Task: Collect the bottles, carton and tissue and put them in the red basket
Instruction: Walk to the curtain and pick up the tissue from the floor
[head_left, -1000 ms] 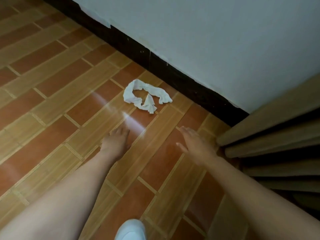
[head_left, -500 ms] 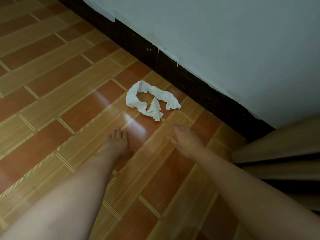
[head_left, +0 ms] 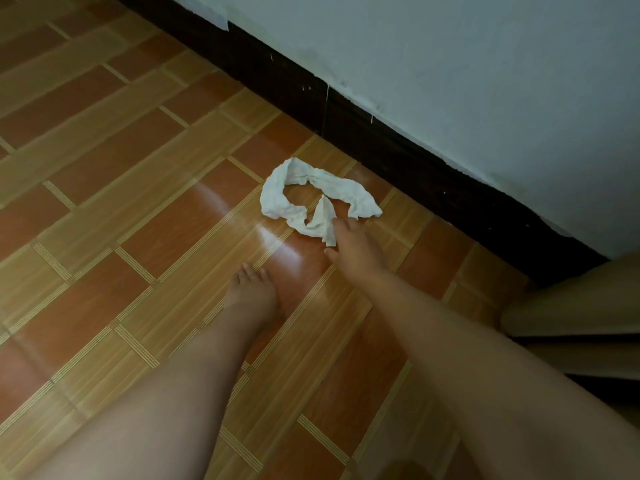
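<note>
On the tiled floor point(head_left: 104, 188) by the skirting, the right hand point(head_left: 353, 251) had advanced onto the crumpled tissue point(head_left: 294, 211), fingers spread, not yet pinching; left hand point(head_left: 251, 292) lagged, open and empty

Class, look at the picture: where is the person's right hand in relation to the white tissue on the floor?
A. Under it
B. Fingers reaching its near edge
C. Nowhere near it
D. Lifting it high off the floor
B: the right hand has its fingers at the near edge of the tissue, which lies flat on the floor.

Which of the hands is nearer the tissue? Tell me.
Right. The right hand has its fingertips at the tissue's near edge, open over it. The left hand hangs lower in the view, clearly apart from it.
</note>
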`<state>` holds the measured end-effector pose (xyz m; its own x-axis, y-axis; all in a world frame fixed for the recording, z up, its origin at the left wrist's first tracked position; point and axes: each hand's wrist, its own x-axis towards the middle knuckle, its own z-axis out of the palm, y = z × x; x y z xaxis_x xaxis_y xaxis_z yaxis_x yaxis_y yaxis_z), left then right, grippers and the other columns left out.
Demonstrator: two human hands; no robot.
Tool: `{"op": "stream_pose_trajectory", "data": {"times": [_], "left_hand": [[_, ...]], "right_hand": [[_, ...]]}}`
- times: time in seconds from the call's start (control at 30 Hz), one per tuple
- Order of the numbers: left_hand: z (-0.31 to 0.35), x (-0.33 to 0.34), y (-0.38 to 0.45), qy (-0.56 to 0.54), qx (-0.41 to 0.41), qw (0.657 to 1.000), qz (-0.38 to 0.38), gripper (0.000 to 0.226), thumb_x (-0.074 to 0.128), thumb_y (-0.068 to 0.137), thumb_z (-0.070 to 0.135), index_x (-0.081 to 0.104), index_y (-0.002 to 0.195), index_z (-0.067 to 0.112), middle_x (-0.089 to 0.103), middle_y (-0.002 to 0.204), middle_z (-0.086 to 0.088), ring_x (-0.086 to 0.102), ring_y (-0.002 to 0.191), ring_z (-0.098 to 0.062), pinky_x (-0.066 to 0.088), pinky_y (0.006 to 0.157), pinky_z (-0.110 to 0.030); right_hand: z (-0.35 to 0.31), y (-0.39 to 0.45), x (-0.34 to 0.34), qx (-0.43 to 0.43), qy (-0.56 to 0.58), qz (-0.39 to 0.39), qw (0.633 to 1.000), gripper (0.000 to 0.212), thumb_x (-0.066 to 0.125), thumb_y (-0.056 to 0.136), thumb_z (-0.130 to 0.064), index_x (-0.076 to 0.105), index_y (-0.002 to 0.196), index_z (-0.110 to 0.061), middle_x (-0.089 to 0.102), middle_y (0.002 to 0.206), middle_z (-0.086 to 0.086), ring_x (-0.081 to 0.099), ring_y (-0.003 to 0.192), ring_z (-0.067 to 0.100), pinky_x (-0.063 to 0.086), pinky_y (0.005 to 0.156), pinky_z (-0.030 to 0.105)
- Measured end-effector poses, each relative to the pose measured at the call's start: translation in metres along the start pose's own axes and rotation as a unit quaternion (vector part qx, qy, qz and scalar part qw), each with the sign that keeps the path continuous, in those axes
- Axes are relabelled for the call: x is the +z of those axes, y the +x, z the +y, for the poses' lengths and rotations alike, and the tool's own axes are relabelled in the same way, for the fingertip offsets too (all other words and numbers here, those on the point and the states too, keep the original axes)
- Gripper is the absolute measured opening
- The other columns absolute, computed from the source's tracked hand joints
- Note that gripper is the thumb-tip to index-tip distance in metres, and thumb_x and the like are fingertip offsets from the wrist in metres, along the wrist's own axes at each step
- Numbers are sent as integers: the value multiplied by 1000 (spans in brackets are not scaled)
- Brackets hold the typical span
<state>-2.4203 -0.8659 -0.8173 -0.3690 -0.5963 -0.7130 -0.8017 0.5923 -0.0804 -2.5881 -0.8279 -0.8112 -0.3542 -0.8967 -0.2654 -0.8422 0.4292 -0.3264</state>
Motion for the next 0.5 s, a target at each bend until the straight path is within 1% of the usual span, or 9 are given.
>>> {"op": "stream_pose_trajectory", "data": {"times": [0.17,0.27,0.4,0.5], "left_hand": [[1,4,-1,-4,3,1000,12,83,38,95,44,-6,145,-4,-7,151,-35,-3,144,-43,5,119,-45],[1,5,0,-6,5,1000,13,85,41,94,45,-7,145,-5,-9,151,-35,-4,144,-43,5,118,-45],[3,3,1,-5,2,1000,3,86,43,94,42,-6,144,-7,-7,150,-37,-2,143,-45,6,118,-45],[4,2,4,-4,-1,1000,-2,87,43,94,44,-6,143,-8,-7,150,-37,-2,143,-46,6,118,-46]], "right_hand": [[-5,19,13,-3,-61,38,997,49,54,88,-36,40,128,-12,45,130,11,42,118,26,42,86,34],[-5,25,22,-1,-82,48,995,47,54,88,-36,41,126,-12,46,129,11,42,118,26,41,87,33],[-1,29,28,9,-87,66,994,39,50,91,-23,42,125,-9,49,128,12,44,116,25,42,84,33],[5,29,29,7,-78,64,995,41,46,92,-15,39,132,-9,51,128,11,45,117,25,43,84,33]]}}
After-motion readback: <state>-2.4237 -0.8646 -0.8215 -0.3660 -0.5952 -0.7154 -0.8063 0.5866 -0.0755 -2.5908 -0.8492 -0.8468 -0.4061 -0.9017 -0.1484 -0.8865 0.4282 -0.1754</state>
